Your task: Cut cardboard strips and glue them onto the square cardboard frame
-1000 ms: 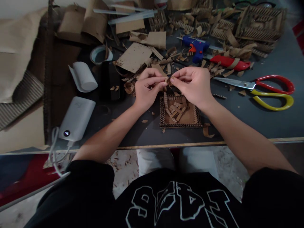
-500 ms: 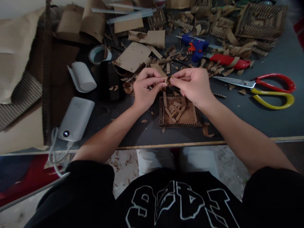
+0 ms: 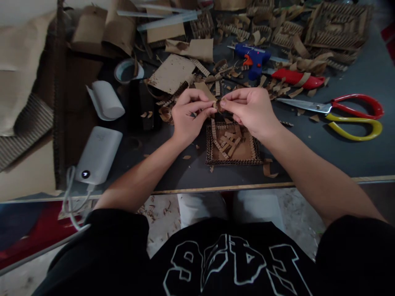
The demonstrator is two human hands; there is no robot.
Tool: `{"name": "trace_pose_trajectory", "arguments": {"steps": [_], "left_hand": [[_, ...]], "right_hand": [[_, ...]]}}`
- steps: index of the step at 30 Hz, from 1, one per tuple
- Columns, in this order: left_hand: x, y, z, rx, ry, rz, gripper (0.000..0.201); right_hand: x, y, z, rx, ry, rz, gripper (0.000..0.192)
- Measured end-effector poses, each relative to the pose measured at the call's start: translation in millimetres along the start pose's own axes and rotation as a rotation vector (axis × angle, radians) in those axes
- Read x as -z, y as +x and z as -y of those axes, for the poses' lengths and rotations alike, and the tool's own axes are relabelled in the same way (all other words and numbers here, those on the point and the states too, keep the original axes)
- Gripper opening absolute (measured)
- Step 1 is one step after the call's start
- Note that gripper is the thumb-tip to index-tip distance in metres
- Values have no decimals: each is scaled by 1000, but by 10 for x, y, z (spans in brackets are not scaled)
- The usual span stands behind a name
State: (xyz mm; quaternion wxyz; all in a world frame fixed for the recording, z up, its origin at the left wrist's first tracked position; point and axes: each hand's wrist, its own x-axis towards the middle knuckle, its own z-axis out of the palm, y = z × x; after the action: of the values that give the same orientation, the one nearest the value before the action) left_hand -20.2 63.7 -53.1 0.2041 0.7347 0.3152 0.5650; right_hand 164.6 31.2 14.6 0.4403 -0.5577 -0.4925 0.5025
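Observation:
Between my two hands, just beyond the small tray, is a small piece of brown cardboard (image 3: 217, 106). My left hand (image 3: 190, 113) pinches it from the left with thumb and fingers. From the right, my right hand (image 3: 249, 109) pinches its other end, where the fingertips hide part of it. Below my hands sits a square cardboard tray (image 3: 233, 162) with corrugated walls. Several short corrugated cardboard strips (image 3: 230, 144) lie loose inside it.
Scissors (image 3: 333, 109) with red and yellow handles lie right of my hands. Beyond them are a red cutter (image 3: 298, 78) and a blue glue gun (image 3: 254, 59). A white power bank (image 3: 99, 155), a tape roll (image 3: 127, 70) and cardboard sheets (image 3: 173, 73) lie to the left.
Both hands stay nearly in place, still pinching the small cardboard piece. The fingertips have shifted only slightly, and the view has moved a little.

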Motion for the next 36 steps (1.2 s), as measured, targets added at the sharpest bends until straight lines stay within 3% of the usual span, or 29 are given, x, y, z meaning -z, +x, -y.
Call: {"name": "trace_pose_trajectory", "arguments": {"steps": [15, 29, 36], "left_hand": [[1, -15, 20, -5, 30, 4, 25], [13, -17, 19, 14, 34, 36, 27], [-11, -24, 22, 9, 42, 24, 27]], "right_hand": [[52, 31, 66, -199, 187, 103, 16], [109, 8, 145, -235, 275, 107, 13], [161, 23, 149, -172, 291, 77, 18]]}}
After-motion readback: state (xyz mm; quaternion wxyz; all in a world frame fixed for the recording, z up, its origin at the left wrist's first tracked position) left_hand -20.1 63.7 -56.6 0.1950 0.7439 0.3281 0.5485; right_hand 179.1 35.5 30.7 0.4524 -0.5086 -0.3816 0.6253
